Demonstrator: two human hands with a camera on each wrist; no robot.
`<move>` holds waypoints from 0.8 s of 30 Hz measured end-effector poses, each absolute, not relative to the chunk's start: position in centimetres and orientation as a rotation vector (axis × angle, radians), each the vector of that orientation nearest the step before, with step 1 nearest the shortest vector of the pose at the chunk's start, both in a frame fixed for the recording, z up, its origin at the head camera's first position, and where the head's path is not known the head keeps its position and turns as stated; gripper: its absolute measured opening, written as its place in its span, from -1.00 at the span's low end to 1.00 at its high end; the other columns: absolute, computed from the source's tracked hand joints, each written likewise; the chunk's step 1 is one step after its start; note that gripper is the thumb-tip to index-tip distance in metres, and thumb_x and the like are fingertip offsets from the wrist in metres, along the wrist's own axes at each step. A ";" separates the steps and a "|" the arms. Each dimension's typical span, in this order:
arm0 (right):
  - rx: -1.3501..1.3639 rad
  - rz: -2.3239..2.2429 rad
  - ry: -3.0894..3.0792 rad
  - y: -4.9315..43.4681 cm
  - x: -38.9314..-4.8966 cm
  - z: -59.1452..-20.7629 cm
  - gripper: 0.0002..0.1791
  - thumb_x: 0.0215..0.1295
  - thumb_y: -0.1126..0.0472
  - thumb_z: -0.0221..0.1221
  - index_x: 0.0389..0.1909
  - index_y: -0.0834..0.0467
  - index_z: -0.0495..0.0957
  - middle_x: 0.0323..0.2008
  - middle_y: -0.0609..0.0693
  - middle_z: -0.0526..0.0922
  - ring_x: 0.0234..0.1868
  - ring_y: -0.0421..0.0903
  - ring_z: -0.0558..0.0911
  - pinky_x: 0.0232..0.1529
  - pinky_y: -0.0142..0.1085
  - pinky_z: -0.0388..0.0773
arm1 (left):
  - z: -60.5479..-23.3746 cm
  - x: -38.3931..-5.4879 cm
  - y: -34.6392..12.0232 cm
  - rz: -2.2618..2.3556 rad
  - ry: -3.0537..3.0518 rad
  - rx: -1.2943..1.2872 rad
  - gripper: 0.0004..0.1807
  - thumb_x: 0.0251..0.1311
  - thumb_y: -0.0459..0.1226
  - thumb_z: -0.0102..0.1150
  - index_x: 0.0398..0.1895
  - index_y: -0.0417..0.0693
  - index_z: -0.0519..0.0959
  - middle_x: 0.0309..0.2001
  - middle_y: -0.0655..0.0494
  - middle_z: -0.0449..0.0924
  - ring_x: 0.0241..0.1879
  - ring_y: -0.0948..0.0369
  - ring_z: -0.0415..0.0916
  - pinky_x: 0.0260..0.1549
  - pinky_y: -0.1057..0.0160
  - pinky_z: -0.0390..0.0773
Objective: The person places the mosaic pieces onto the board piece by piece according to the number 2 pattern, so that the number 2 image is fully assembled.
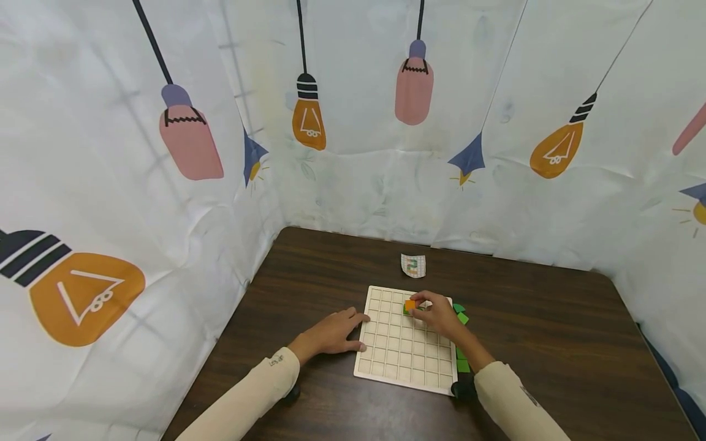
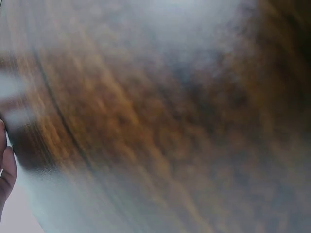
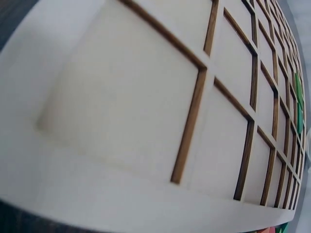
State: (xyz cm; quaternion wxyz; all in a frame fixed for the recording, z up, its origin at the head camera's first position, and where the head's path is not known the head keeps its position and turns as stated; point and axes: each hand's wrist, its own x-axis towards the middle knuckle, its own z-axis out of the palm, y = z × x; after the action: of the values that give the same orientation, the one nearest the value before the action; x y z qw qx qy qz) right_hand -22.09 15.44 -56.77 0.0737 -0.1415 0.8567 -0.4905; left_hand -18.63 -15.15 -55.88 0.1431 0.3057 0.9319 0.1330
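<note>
A pale square board [image 1: 405, 340] with a grid of shallow cells lies on the dark wooden table. Between thumb and fingers, my right hand [image 1: 436, 315] pinches a small orange block [image 1: 410, 304] over the far part of the board. Green pieces show right by it on the board; in the right wrist view a green piece [image 3: 298, 97] sits among the far cells. My left hand [image 1: 333, 332] rests at the board's left edge, fingers spread and touching the rim. The left wrist view holds mostly blurred table, with some fingers [image 2: 7, 170] at its left border.
Several green pieces [image 1: 462, 365] lie along the board's right side, partly hidden by my right forearm. A small paper card [image 1: 413, 266] with a gridded coloured pattern lies beyond the board. White printed curtains [image 1: 358, 184] hang behind and left of the table [image 1: 551, 331].
</note>
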 end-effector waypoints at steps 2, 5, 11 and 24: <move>-0.424 -1.474 2.570 15.3 -22.1 -56.8 -0.72 0.28 0.32 0.32 0.00 0.21 0.61 -0.16 0.08 0.62 -0.41 -0.12 0.62 -0.45 -0.36 0.51 | -55.9 -18.6 -15.1 0.377 2.688 0.886 -0.25 0.24 0.27 0.17 0.42 0.18 0.36 -0.16 0.24 0.35 -0.28 0.28 0.30 -0.22 0.28 0.33; -0.422 -1.474 2.586 15.2 -22.1 -57.0 -0.72 0.27 0.32 0.32 0.00 0.21 0.62 -0.17 0.08 0.63 -0.40 -0.12 0.62 -0.43 -0.37 0.52 | -55.8 -18.7 -15.1 0.369 2.690 0.891 -0.25 0.24 0.27 0.17 0.42 0.18 0.36 -0.16 0.24 0.35 -0.27 0.28 0.30 -0.21 0.27 0.34; -0.417 -1.437 2.600 14.5 -22.6 -57.4 -0.74 0.25 0.35 0.31 -0.04 0.22 0.64 -0.20 0.05 0.66 -0.30 -0.17 0.54 -0.37 -0.41 0.49 | -56.0 -18.7 -15.1 0.364 2.694 0.886 -0.24 0.24 0.27 0.17 0.42 0.18 0.36 -0.13 0.23 0.38 -0.24 0.29 0.32 -0.18 0.26 0.37; -0.461 -1.356 2.661 13.0 -22.7 -57.9 -0.74 0.26 0.29 0.35 -0.04 0.18 0.64 -0.19 0.00 0.68 -0.16 -0.13 0.58 -0.23 -0.38 0.45 | -56.1 -18.7 -15.1 0.348 2.687 0.848 -0.22 0.21 0.32 0.15 0.43 0.21 0.36 -0.10 0.24 0.40 -0.23 0.29 0.34 -0.18 0.28 0.40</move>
State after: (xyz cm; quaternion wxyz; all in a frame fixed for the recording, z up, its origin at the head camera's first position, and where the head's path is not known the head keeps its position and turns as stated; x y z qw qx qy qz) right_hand -22.71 12.97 -57.92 0.0600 -0.1522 0.8790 -0.4480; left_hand -18.73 -15.10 -56.12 0.1509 0.2952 0.9356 0.1211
